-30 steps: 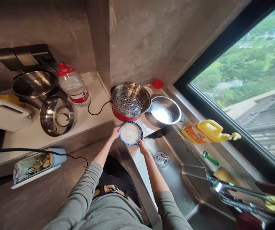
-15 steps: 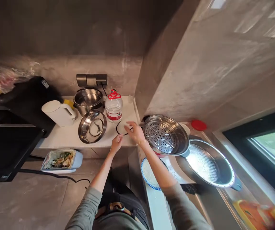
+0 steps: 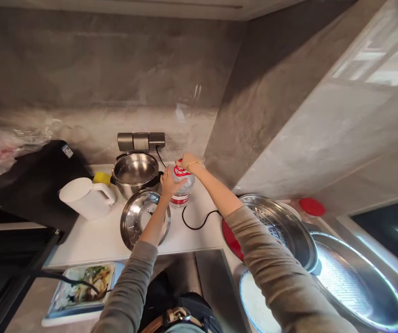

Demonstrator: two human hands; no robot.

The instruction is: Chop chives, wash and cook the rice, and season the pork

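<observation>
A large clear plastic water bottle (image 3: 180, 199) with a red and white label stands upright on the counter. My left hand (image 3: 171, 183) is against its upper left side, the thumb reaching across the front. At the top, my right hand (image 3: 188, 162) has its fingers closed around the red handle (image 3: 181, 170) and cap area; the exact finger placement is partly hidden. Just left of the bottle is a steel pot (image 3: 135, 172) with a strainer-like insert. A steel lid (image 3: 131, 222) leans in front of that pot, partly behind my left forearm.
A white kettle (image 3: 83, 196) and yellow sponge (image 3: 102, 178) stand left. A black cord (image 3: 194, 228) crosses the counter. To the right are a steamer pan (image 3: 289, 231), a large basin (image 3: 345, 277) and a red lid (image 3: 312, 206). Below left hangs a food-scrap bin (image 3: 77, 314).
Both hands have moved forward from the counter near the cord to the water bottle. The left now rests on its side, the right grips the top. The view has shifted.
</observation>
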